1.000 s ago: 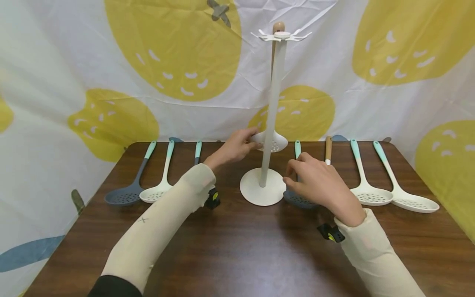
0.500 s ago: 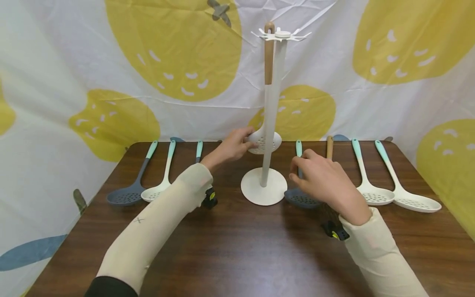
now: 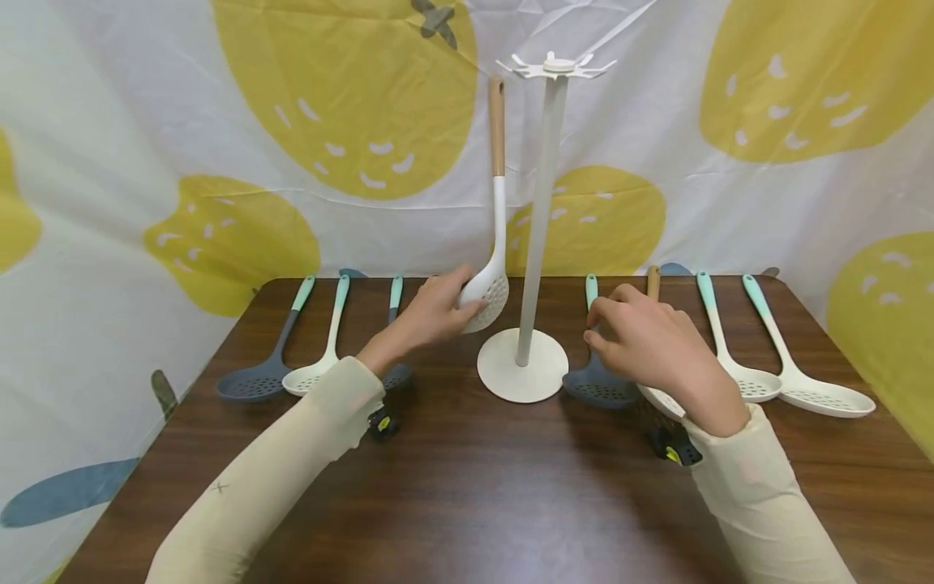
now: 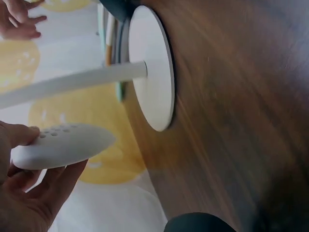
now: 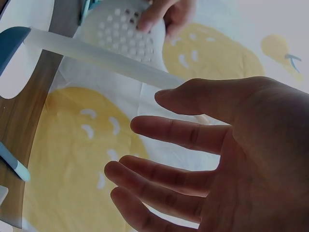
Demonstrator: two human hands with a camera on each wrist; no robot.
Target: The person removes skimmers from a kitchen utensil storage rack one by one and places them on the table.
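My left hand (image 3: 430,312) pinches a white skimmer (image 3: 499,219) by the edge of its perforated bowl, thumb on one face and fingers beneath. The skimmer stands upright in the air, its wooden handle (image 3: 497,126) pointing up, just left of a white utensil stand (image 3: 540,203). In the left wrist view the bowl (image 4: 63,145) is apart from the stand's pole. Right of the pole, my right hand (image 3: 653,341) hovers with nothing in it; the right wrist view shows its fingers (image 5: 178,133) loosely extended. Below it lies a dark skimmer (image 3: 600,385) with a mint handle.
Left on the table lie a dark skimmer (image 3: 251,381), a white one (image 3: 310,375) and another dark one (image 3: 397,375). Two white mint-handled skimmers (image 3: 824,397) lie at the right, and a wooden-handled one (image 3: 653,282) lies partly under my right hand. A patterned cloth hangs behind.
The skimmer has come off the stand's hooks and moved left and down with my left hand. My right hand has drifted slightly right.
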